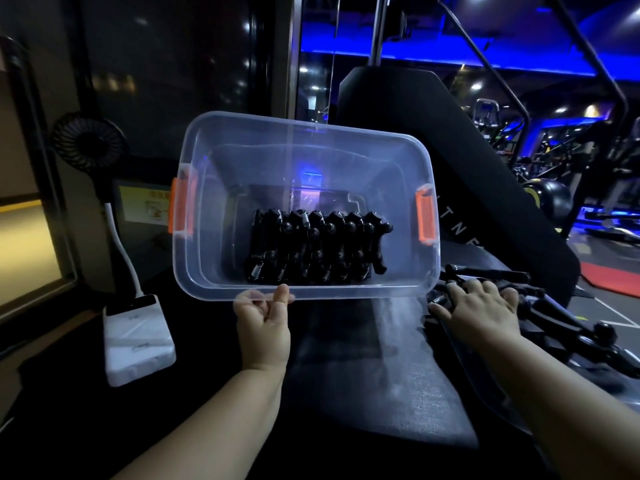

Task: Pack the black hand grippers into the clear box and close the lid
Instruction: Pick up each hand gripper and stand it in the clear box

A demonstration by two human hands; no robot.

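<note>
Dark padded bench [363, 393], clear box [311, 157] tilted on it, loose black hand grippers [604, 331] at right

Open from above into the clear box [242, 161], with bare floor left of and behind the row of hand grippers [311, 247] packed inside. Blocked at the near rim by the left hand [265, 323] gripping it. Crowded on the right by loose grippers [571, 327] under the right hand [481, 306], on the left by a fan [89, 140] and white base [138, 344].
</note>
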